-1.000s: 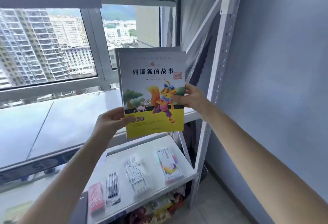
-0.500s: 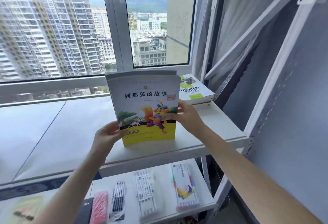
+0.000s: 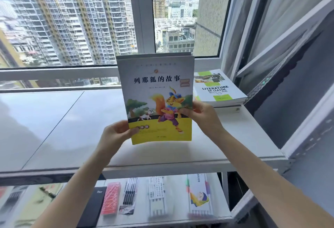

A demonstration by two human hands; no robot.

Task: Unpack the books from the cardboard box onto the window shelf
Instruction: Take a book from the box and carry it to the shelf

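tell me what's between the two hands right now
The yellow fox storybook, held upright: the left hand pinches its lower left edge, and the right hand grips its right edge. This shows in the head view.

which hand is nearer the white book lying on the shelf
Right. The right hand holds the fox book's right edge, close beside the white book; the left hand holds its lower left edge, across the fox book from the white one.
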